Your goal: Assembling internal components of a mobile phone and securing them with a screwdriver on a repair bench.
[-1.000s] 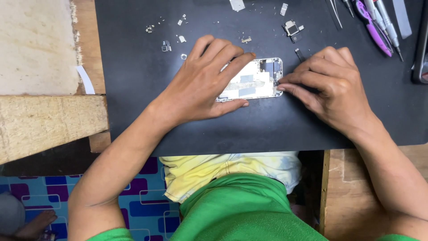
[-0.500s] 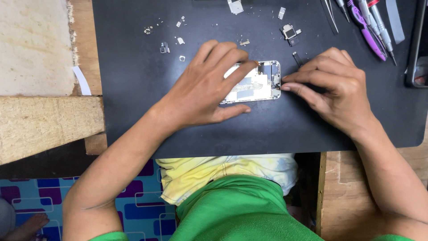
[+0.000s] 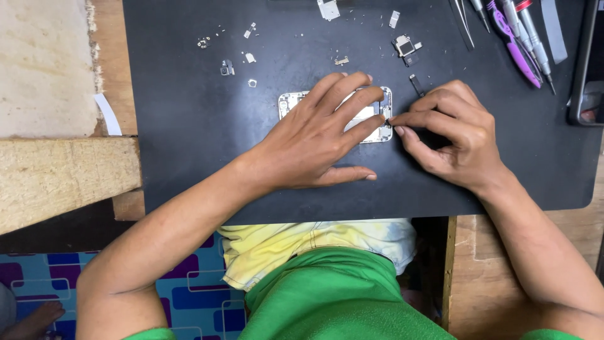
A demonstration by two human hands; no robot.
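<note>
Far left: a pale slab (image 3: 41, 63) and a rough wooden beam (image 3: 63, 179) lie beside your black mat (image 3: 189, 138) on the table; a white strip (image 3: 108, 114) curls at the mat's edge.
Mat, upper left: tiny metal parts (image 3: 226, 67) lie scattered, well apart from your hands.
Left hand (image 3: 314, 141): you lay it flat, palm down, fingers (image 3: 352, 101) spread open and pressing on the opened phone (image 3: 288, 104), thumb resting on the mat.
Opened phone: mid-mat, mostly hidden under your left hand.
Right hand (image 3: 456, 138): curled, fingers pinched closed at the phone's right edge; what they grip is too small to tell.
Upper right: a small camera module (image 3: 404, 47), tweezers (image 3: 462, 24) and purple-handled tools (image 3: 517, 44) near the mat's top edge.
</note>
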